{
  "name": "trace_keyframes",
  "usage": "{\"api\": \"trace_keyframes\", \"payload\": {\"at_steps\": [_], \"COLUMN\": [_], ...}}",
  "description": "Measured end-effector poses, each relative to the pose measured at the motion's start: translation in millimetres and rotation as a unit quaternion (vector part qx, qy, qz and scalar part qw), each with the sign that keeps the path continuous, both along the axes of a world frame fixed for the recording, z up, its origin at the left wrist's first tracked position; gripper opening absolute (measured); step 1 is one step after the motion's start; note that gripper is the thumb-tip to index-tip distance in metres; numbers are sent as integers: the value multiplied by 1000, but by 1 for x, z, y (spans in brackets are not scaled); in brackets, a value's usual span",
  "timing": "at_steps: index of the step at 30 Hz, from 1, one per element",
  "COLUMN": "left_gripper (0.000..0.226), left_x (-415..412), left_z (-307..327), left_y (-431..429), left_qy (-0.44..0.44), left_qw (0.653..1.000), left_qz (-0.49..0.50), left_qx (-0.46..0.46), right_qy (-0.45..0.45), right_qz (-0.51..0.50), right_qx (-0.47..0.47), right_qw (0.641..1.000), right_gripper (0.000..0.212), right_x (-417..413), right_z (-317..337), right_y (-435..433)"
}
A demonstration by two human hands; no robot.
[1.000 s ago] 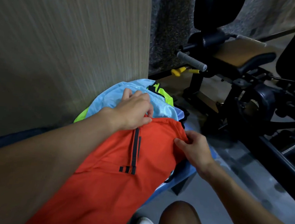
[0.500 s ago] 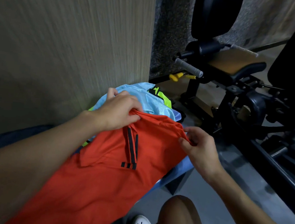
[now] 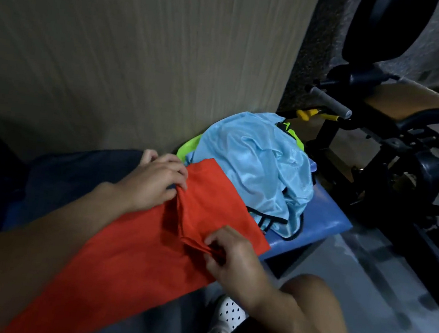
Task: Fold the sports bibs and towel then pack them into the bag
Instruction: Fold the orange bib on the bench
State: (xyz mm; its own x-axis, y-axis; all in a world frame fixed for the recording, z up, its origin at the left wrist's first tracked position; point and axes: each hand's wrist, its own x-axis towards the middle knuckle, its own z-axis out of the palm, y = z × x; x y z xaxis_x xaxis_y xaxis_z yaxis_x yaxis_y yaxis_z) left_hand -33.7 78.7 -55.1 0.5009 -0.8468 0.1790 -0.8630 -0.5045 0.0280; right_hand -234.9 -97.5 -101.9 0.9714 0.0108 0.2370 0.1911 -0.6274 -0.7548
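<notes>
Two hands pinch one fold of the orange bib [image 3: 208,209] lying across the lap and blue bench [image 3: 324,222]: left hand [image 3: 156,183] far end, right hand [image 3: 232,258] near end. Fabric looks thin, limp, probably slippery; best held at corners.

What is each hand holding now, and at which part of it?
Both hold the orange bib along one raised fold: the left hand pinches its far end, the right hand pinches its near end.

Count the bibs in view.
3. The orange bib nearest the camera; blue bib heaped on the bench behind it; green bib peeking from under the blue. Others may be hidden.
</notes>
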Motion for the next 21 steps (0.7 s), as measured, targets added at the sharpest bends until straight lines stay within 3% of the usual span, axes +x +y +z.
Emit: {"api": "trace_keyframes", "payload": {"at_steps": [5,7,11,14,17,21], "left_gripper": [32,40,74,82,74,57], "left_x": [-12,-22,-36,-40,-49,-78], "left_z": [-16,-20,-38,-46,-47,-46], "left_y": [10,6,0,2,8,45], "left_qy": [43,63,83,78,61,63], "left_qw": [998,995,989,984,988,975], "left_qz": [51,71,91,110,120,202], "left_qx": [-10,-38,83,117,75,-63], "right_qy": [50,41,81,83,70,44], "right_qz": [28,7,25,34,30,11], "right_qx": [-9,-54,-220,-269,-292,-315], "right_qw": [998,998,972,959,953,948], "right_gripper": [22,26,43,47,48,42], "right_x": [3,3,4,4,4,4], "right_z": [-13,-17,-22,-25,-30,-29], "right_y": [14,10,1,4,8,14]}}
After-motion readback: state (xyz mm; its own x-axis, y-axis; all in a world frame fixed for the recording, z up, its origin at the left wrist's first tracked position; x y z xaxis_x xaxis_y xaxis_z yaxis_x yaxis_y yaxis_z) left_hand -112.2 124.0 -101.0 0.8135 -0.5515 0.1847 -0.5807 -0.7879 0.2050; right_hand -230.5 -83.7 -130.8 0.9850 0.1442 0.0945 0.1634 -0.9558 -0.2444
